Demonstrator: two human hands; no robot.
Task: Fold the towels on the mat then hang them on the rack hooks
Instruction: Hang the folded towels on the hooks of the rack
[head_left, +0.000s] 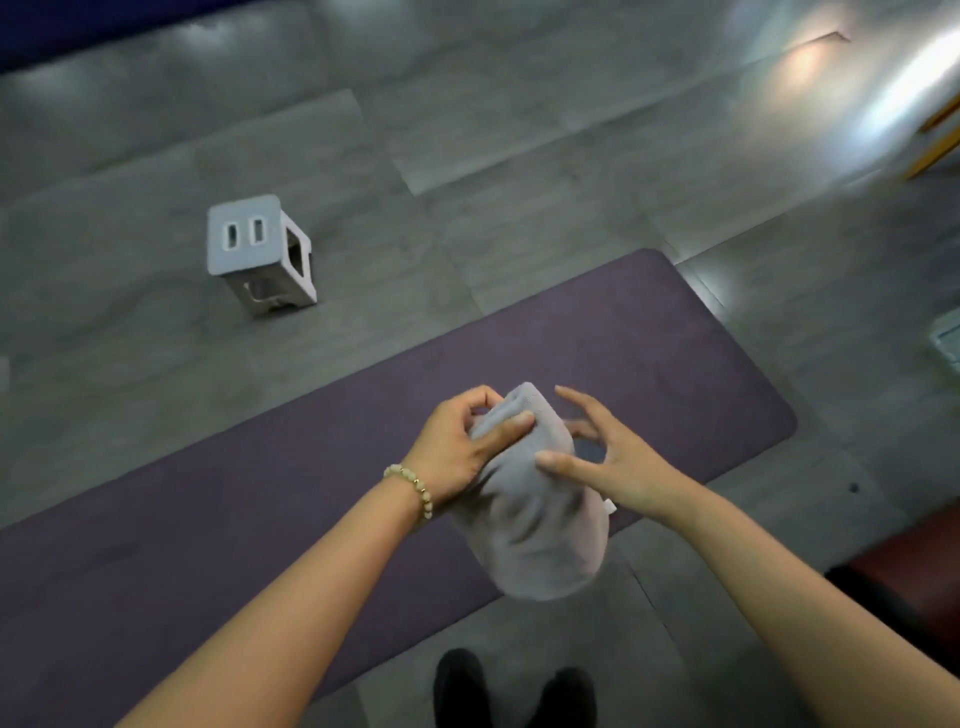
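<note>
A folded pale grey towel (540, 514) hangs in the air above the purple mat (260, 509), which lies on the floor below me. My left hand (462, 441) grips the towel's upper end, thumb across the front and fingers curled behind it. My right hand (608, 457) is beside the towel's upper right, fingers spread, with the thumb tip touching the cloth. A small white label sticks out at the towel's right edge. No rack or hooks are in view.
A white plastic stool (260, 254) stands on the grey tiled floor to the far left of the mat. My dark shoes (514, 691) are at the mat's near edge. A dark red object (909, 566) sits at the lower right, and wooden bars (935, 140) at the upper right.
</note>
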